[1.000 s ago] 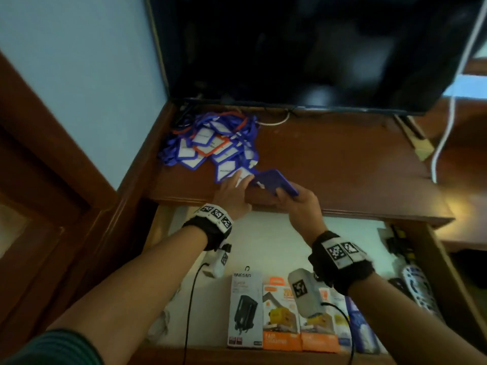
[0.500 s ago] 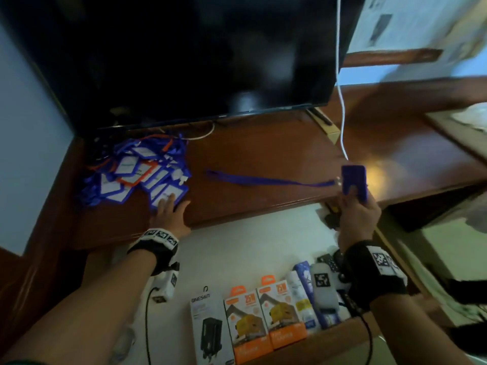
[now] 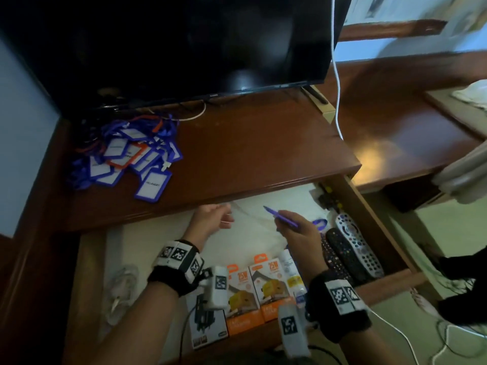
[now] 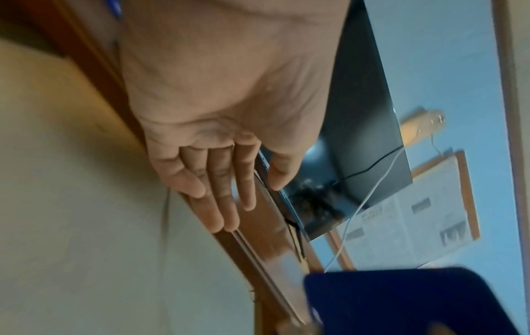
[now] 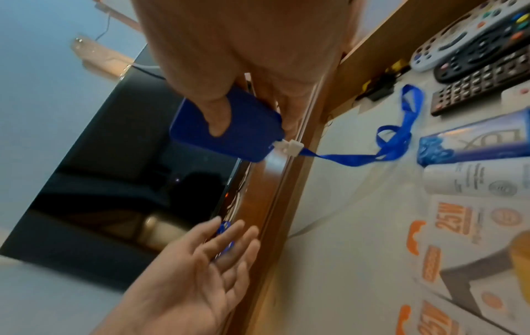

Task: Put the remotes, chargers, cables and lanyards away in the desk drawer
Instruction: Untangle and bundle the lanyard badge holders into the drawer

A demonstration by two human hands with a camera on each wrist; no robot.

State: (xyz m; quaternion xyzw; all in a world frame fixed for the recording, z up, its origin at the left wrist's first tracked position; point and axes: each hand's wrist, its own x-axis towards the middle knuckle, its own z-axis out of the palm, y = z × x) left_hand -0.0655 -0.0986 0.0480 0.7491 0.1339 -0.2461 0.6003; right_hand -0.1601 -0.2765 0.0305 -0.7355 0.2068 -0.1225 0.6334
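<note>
My right hand (image 3: 283,223) pinches a blue badge holder (image 5: 249,136) above the open desk drawer (image 3: 379,233). Its blue lanyard strap (image 5: 392,145) trails down onto the drawer lining beside the remotes (image 3: 353,248). My left hand (image 3: 213,219) hovers open just below the desk's front edge, fingers straight, holding nothing. A pile of blue and orange lanyards with badge holders (image 3: 126,156) lies on the desk top at the left. Boxed chargers (image 3: 253,288) line the drawer's front. A white cable (image 3: 121,288) lies in the drawer's left part.
A dark TV (image 3: 171,43) stands at the back of the desk top (image 3: 250,154). A white cord (image 3: 336,101) hangs down past its right edge. A lower wooden surface (image 3: 408,133) adjoins on the right, and cables lie on the floor (image 3: 395,335).
My right hand has carried the blue badge holder from the desk's right edge down into the drawer, strap following. My left hand has left the lanyard pile and moved over the drawer.
</note>
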